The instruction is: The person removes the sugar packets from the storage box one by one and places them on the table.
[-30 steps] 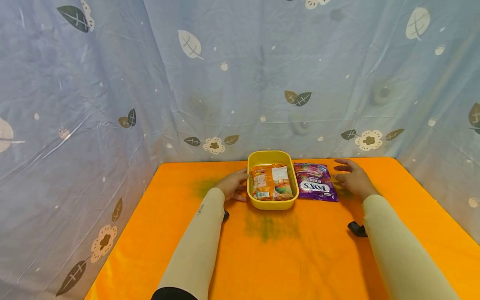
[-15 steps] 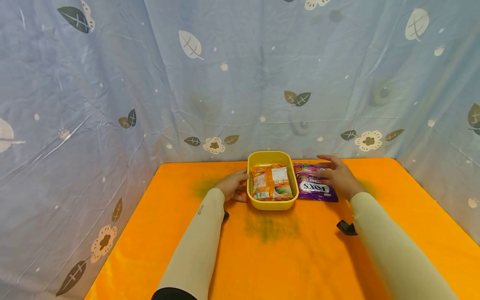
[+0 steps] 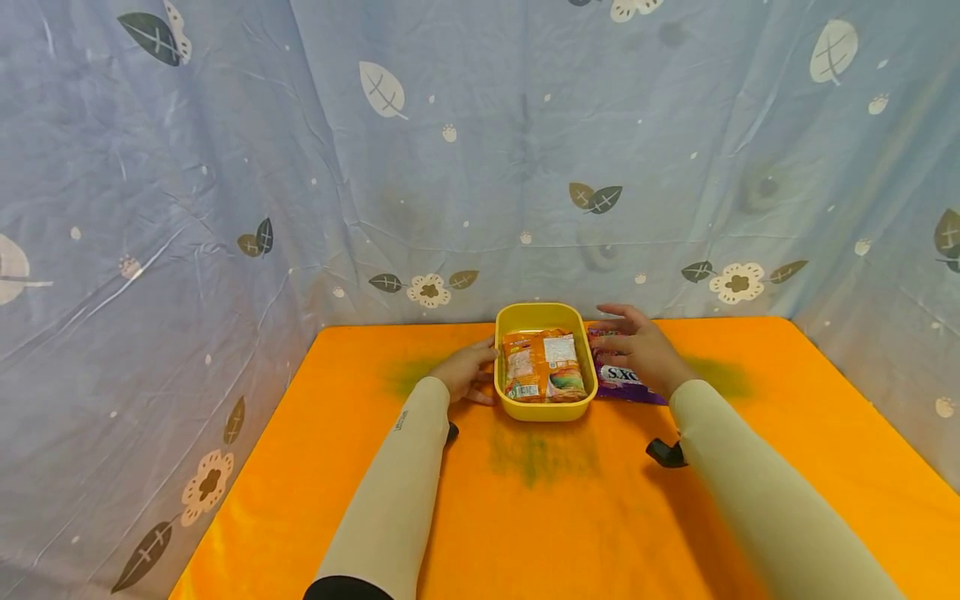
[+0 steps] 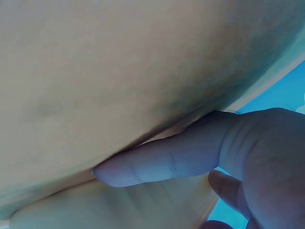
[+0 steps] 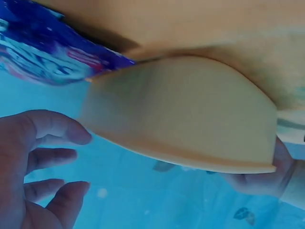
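**A slippery bag and a tub that could get bumped**

The left grip (image 3: 467,372) touches the left side of the yellow tub (image 3: 545,412) but does not look curled round it. The right grip (image 3: 647,352) has its fingers spread and holds nothing. It hangs over the purple bag (image 3: 628,391). The tub stands by the back edge of the bench (image 3: 570,525), near the middle, with an orange packet (image 3: 545,367) lying inside. The bag lies flat just beside the tub, on the side toward the back right corner.

The bag looks thin and shiny, so it could slide away if the right grip catches only a tiny bit of it. It is hard to tell if the bag and the tub touch. If a corner is stuck against the tub, a tug on the bag could pull the tub too. If the right grip swings too far, it could bump the tub. The left grip is on just one side, so the tub could turn or slide, and the orange packet could shift inside. The curtain (image 3: 480,183) hangs right behind the back edge, so a push that way could shove the tub into it.
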Available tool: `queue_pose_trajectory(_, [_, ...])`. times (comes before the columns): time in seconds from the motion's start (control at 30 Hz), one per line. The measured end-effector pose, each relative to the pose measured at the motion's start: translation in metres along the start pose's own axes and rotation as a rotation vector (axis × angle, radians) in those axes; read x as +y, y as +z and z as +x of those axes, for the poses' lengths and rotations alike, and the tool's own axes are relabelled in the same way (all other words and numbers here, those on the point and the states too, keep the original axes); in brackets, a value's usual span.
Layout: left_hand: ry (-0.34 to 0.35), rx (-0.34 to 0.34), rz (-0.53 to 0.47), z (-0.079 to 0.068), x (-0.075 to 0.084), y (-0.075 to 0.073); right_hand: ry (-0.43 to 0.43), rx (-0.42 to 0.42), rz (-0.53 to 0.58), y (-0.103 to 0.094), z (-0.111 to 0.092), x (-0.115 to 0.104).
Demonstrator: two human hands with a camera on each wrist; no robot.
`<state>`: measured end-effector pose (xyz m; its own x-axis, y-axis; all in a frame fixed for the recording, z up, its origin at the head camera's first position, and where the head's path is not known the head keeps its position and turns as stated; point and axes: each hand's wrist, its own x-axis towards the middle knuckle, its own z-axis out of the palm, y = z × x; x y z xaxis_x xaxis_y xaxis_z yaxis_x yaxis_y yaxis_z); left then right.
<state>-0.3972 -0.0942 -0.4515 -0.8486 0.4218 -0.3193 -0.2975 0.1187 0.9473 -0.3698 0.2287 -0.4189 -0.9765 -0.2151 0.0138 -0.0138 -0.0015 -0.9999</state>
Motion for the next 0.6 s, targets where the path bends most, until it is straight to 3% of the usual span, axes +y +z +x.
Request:
queue_pose_trajectory(0.37, [0.000, -0.001, 0.005, 0.000, 0.001, 0.002, 0.011, -0.033, -0.002, 0.020, 0.002, -0.009])
queue_pose_trajectory(0.6, [0.001, -0.003, 0.005, -0.001, 0.001, 0.000, 0.048, -0.079, 0.088, 0.031, 0.006, -0.012])
